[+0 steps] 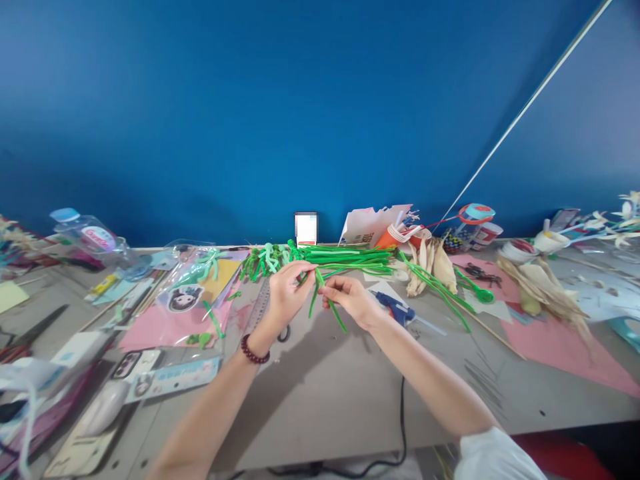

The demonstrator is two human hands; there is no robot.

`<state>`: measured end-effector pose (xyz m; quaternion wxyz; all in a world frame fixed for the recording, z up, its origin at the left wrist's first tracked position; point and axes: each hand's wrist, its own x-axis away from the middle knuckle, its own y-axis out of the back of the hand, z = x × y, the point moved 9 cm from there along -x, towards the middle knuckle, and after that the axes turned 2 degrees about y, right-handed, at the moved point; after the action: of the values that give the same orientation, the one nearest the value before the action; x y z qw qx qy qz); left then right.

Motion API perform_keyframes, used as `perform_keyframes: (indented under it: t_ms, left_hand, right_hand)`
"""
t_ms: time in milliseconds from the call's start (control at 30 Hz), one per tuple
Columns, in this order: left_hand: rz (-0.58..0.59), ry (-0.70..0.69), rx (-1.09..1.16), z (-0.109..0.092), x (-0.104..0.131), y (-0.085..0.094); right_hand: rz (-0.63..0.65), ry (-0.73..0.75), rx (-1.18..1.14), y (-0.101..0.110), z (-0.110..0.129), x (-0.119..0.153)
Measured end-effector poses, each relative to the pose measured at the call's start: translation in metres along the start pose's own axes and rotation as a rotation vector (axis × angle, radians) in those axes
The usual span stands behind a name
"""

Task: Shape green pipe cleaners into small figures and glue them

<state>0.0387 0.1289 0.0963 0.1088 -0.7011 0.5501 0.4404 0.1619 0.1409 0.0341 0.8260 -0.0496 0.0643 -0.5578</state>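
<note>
Green pipe cleaners [334, 313] hang between my two hands above the middle of the table, their loose ends pointing down. My left hand [291, 288], with a dark red bead bracelet at its wrist, pinches them near the top. On the other side, my right hand [347, 298] has thumb and fingers closed on the same green strands. Just behind the hands lies a pile of long green pipe cleaners [355, 257], with a bunch of curled green pieces [265, 259] to its left.
A blue glue gun [395, 308] lies right of my right hand, near dried husks [443, 267] and orange cups [391, 237]. Pink paper [165, 327] and a clear bag are at left, with a plastic bottle [93, 237] behind. A blue wall [300, 120] rises behind the table.
</note>
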Motion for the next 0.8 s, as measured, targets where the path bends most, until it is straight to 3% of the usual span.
perform_keyframes:
  t_ms: [267, 400, 467, 567, 633, 700, 800]
  left_hand:
    - [-0.037, 0.046, 0.002, 0.010, -0.006, 0.010]
    - [-0.042, -0.175, -0.154, -0.004, -0.005, 0.009]
    - [-0.051, -0.311, -0.266, -0.015, -0.003, 0.008]
    - [-0.032, -0.452, -0.374, -0.026, 0.001, 0.005]
    - [0.001, -0.521, -0.424, -0.032, 0.004, 0.001]
    - [0.031, -0.573, -0.462, -0.037, 0.007, -0.003]
    - [0.054, -0.628, -0.468, -0.044, 0.012, -0.007]
  right_hand:
    - [0.020, -0.014, -0.014, -0.005, -0.010, -0.001]
    - [0.095, -0.011, 0.204, -0.006, -0.009, -0.002]
    - [0.052, 0.134, 0.499, -0.002, 0.006, 0.000]
    - [-0.221, 0.493, 0.921, 0.006, 0.047, 0.017]
    - [-0.367, 0.687, 1.050, 0.006, 0.067, 0.033]
    - [-0.402, 0.782, 1.094, 0.005, 0.075, 0.040]
    - [-0.327, 0.772, 1.114, 0.004, 0.073, 0.035]
